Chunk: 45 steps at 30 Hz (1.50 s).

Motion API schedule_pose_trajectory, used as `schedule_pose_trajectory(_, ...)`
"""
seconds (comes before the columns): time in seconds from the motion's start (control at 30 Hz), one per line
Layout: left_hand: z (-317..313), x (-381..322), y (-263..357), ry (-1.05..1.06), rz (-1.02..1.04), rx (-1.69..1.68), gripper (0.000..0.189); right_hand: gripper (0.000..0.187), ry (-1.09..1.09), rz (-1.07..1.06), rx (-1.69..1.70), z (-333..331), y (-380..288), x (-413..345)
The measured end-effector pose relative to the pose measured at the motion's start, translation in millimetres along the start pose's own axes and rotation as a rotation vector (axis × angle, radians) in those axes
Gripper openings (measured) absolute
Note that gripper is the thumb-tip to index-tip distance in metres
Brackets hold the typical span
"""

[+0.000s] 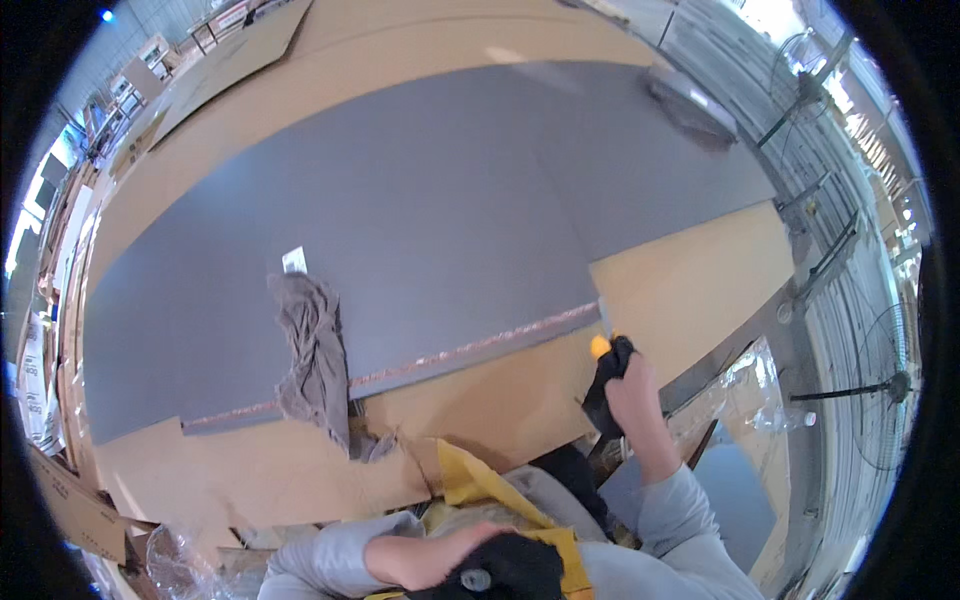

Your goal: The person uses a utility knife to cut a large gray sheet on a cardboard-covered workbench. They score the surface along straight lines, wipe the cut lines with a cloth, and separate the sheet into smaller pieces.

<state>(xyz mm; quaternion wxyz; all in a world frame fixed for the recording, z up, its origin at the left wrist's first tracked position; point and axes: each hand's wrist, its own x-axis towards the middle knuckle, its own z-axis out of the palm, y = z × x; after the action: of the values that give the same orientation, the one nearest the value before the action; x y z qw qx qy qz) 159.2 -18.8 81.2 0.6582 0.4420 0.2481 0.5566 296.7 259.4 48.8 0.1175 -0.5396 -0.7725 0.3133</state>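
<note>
My right hand [616, 382], in a black glove, is closed around a yellow-handled tool [600, 346] with a flat pale blade, its tip at the edge of a large dark grey panel [420, 202]. A copper-coloured strip [480, 345] runs along the panel's near edge, ending beside the blade. My left hand [495, 570], also in a black glove, is close to my body, with a small round grey item at it; its grip is unclear. A crumpled grey cloth [311, 352] drapes over the near edge, touching a small white label [295, 260].
Brown cardboard [697, 277] extends around and under the panel. A dark object with a shiny top [690, 105] sits at the far right. On the right are pedestal fans [896, 386], clear plastic film and a plastic bottle [787, 418]. Another board [232, 67] lies at the far left.
</note>
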Motion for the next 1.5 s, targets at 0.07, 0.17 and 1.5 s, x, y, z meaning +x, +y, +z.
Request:
schedule_pose_trajectory(0.07, -18, 37, 31, 0.069, 0.063, 0.112, 0.058, 0.021, -0.008, -0.015, 0.022, -4, -4, -1)
schedule_pose_trajectory(0.17, -16, 110, 111, 0.079, 0.231, 0.28, 0.044, 0.016, -0.04, 0.027, 0.056, 0, 1, -6)
schedule_pose_trajectory(1.5, 16, 18, 24, -0.074, 0.298, -0.216, 0.079, 0.023, -0.078, -0.06, 0.224, 10, 9, -24)
